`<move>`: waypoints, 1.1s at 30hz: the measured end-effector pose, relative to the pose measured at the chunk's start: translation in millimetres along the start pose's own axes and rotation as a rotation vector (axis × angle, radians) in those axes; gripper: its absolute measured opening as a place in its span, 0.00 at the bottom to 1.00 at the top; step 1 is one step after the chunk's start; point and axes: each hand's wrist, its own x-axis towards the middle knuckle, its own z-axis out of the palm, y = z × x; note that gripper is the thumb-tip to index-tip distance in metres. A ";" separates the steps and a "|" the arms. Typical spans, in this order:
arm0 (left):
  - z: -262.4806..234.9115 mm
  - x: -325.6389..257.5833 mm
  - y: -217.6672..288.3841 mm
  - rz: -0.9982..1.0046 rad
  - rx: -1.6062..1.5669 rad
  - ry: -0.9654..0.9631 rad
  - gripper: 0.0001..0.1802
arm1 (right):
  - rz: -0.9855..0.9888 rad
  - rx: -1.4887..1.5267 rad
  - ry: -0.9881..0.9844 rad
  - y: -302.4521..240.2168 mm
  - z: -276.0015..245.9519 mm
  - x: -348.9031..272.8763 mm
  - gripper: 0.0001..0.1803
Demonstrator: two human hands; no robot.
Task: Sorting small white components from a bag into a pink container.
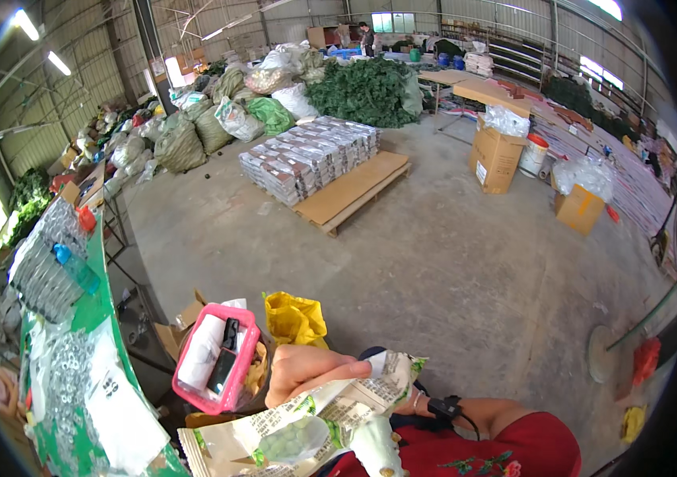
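Observation:
My left hand (pixel 311 374) pinches the upper edge of a long snack packet (pixel 291 433). The packet is cream with green print and a picture of green peas. It lies slantwise across the lower middle of the view. My right wrist, with a bracelet and a black strapped device (pixel 444 408), is behind the packet's right end, where the right hand's fingers are hidden. A whitish, pale green shape (pixel 377 447) shows at that end; what it is I cannot make out. Beyond the left hand is a pink basket (pixel 250 338) holding a white roll and dark flat items, beside a yellow bag (pixel 295 318).
On the left, a green table (pixel 98 306) carries clear plastic pieces, silvery packs and a blue bottle (pixel 76 269). Ahead, stacked packs (pixel 311 155) stand by a cardboard-topped pallet (pixel 362 187). Sacks, dark green foliage, cartons (pixel 499 159) and a distant person (pixel 366 40) lie beyond.

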 end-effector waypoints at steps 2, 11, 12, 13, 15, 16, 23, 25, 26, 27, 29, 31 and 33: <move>-1.7 1.4 2.8 -0.014 0.016 -0.029 0.19 | -0.018 -0.035 -0.003 2.8 3.6 0.3 0.10; -5.2 9.8 1.1 0.059 -0.002 -0.158 0.21 | -0.018 -0.098 -0.006 1.0 1.5 7.2 0.09; -5.4 11.0 1.8 0.010 0.018 -0.142 0.20 | -0.050 -0.099 -0.013 -2.9 -3.4 7.8 0.09; -5.6 11.5 2.0 -0.038 0.038 -0.125 0.20 | -0.052 -0.098 -0.014 -8.3 -8.5 7.4 0.09; -9.3 8.1 -4.9 -0.014 0.016 -0.144 0.20 | 0.072 -0.152 -0.171 -21.9 -21.0 10.8 0.09; -11.8 5.5 -9.5 0.008 -0.005 -0.164 0.20 | 0.018 -0.088 -0.061 -12.1 -9.7 7.7 0.09; -6.1 12.1 7.3 0.109 0.038 -0.100 0.21 | -0.104 -0.184 0.013 -8.3 -3.7 -0.8 0.09; -3.2 11.3 8.7 0.078 -0.032 -0.051 0.20 | -0.044 -0.122 -0.058 0.3 -2.1 3.4 0.09; -2.7 12.0 9.9 0.144 -0.041 -0.037 0.18 | 0.022 -0.055 -0.134 3.3 1.1 0.8 0.08; -1.4 14.9 9.1 0.226 -0.095 -0.016 0.17 | 0.025 -0.049 -0.137 6.1 4.6 -1.6 0.08; 12.3 20.1 11.8 0.316 -0.222 0.098 0.16 | 0.086 -0.243 -0.098 18.4 10.9 -5.2 0.10; 18.2 22.3 23.0 0.301 -0.267 0.146 0.14 | 0.015 -0.094 -0.084 34.5 19.0 -9.2 0.14; 21.3 26.4 24.7 0.305 -0.323 0.156 0.12 | -0.024 -0.127 -0.128 41.5 20.5 -7.9 0.14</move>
